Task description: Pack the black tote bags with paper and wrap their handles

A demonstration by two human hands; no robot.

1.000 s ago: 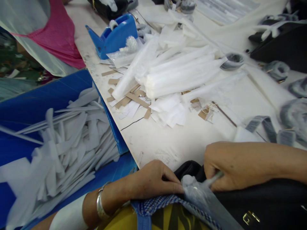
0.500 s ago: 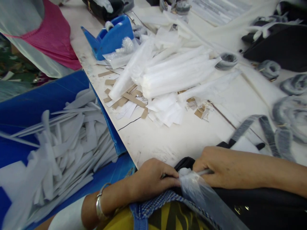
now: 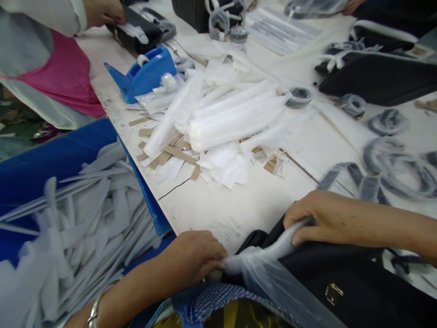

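Observation:
A black handbag (image 3: 358, 278) with a gold clasp (image 3: 333, 294) lies at the table's near edge, against my body. Its handle (image 3: 273, 249) is covered in white wrapping, and a loose translucent strip (image 3: 276, 284) hangs from the middle over the bag. My left hand (image 3: 200, 255) is closed around the handle's left end, thumb and fingers pinched together. At the other end, my right hand (image 3: 317, 218) grips the handle with its thumb below and fingers above. Parts of the handle under both hands are hidden.
A blue bin (image 3: 61, 139) full of white strips stands left of the table. Mid-table lie white sheets (image 3: 235, 116), card pieces and a blue tape dispenser (image 3: 146, 75). Wrapped coiled straps (image 3: 399, 168) and a black bag (image 3: 378, 77) are on the right. Another person's hand (image 3: 104, 11) is at upper left.
My hands have moved apart along the handle, showing more of its white wrapping. The view has shifted, with more of the bag and clasp visible. Another person's hand has appeared at upper left.

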